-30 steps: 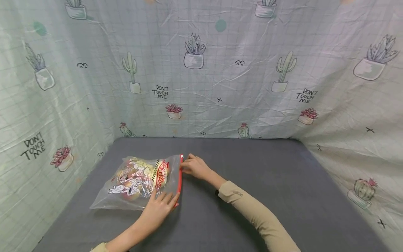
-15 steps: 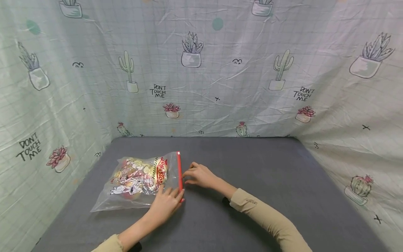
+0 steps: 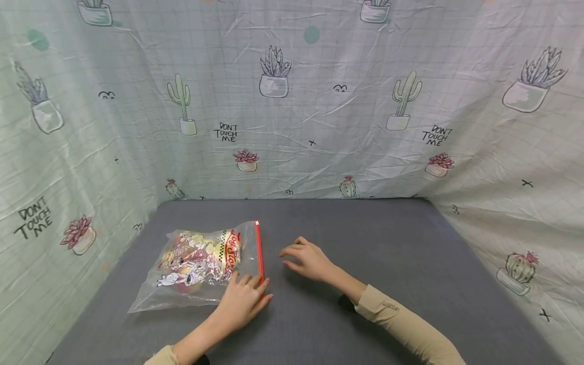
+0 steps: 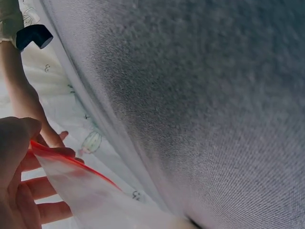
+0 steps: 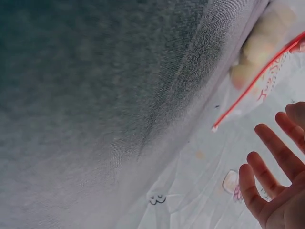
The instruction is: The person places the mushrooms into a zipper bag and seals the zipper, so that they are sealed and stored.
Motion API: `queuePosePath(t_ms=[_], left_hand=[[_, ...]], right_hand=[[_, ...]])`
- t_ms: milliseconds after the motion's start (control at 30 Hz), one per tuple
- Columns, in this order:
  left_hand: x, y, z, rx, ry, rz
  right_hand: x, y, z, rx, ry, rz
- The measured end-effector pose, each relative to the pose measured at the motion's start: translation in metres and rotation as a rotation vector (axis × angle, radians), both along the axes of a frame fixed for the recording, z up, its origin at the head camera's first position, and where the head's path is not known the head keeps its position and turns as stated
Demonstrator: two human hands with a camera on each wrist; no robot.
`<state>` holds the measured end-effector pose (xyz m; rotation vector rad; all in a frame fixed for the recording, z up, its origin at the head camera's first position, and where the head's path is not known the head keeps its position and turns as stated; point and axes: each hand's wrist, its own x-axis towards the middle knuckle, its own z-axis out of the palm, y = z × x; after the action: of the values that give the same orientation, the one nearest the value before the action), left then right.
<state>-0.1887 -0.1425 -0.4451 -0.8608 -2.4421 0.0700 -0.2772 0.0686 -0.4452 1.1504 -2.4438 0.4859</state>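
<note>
A clear zip bag (image 3: 196, 258) printed with cartoon figures and "Toy Story" lettering lies on the left half of the table. Rounded yellowish and reddish things (image 5: 259, 45) show through its plastic; their kind is unclear. Along the bag's right edge runs a red zip strip (image 3: 259, 248) with a white slider at its far end. My left hand (image 3: 242, 301) pinches the near end of that strip between thumb and forefinger, as the left wrist view shows. To the right of the strip, my right hand (image 3: 307, 259) hovers apart from it with loosely bent fingers, holding nothing.
Dark grey cloth covers the table (image 3: 365, 233). A pale curtain (image 3: 292, 116) printed with cacti and succulents hangs behind it and along both sides.
My right hand has left the far part of the red strip and moved right and nearer. My left hand stays at the strip's near end.
</note>
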Motion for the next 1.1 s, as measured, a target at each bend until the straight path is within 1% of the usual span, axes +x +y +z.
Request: queuePosePath(t_ms=[200, 267, 400, 533, 633, 767, 867, 1000, 1100], left_hand=[[0.005, 0.001, 0.002, 0.03, -0.004, 0.006], [0.007, 0.002, 0.003, 0.039, -0.004, 0.008], [0.01, 0.002, 0.005, 0.051, -0.021, 0.021], [0.011, 0.002, 0.006, 0.064, -0.052, 0.038], [0.012, 0.002, 0.006, 0.076, -0.058, 0.042], [0.012, 0.003, 0.006, 0.088, -0.06, 0.046], [0.011, 0.005, 0.006, 0.095, -0.071, 0.05], [0.008, 0.01, 0.01, 0.112, -0.097, 0.053], [0.005, 0.014, 0.016, 0.125, -0.101, 0.046]], right_hand=[[0.008, 0.009, 0.001, -0.037, -0.024, -0.037], [0.011, 0.012, 0.002, -0.056, -0.014, -0.041], [0.016, 0.017, 0.002, -0.104, 0.043, -0.032], [0.019, 0.022, 0.003, -0.128, 0.046, -0.045], [0.022, 0.025, 0.004, -0.127, 0.013, -0.073], [0.025, 0.03, 0.005, -0.135, 0.0, -0.096], [0.026, 0.034, 0.004, -0.16, -0.005, -0.098], [0.028, 0.038, 0.003, -0.201, -0.009, -0.104], [0.029, 0.041, 0.003, -0.211, 0.0, -0.117]])
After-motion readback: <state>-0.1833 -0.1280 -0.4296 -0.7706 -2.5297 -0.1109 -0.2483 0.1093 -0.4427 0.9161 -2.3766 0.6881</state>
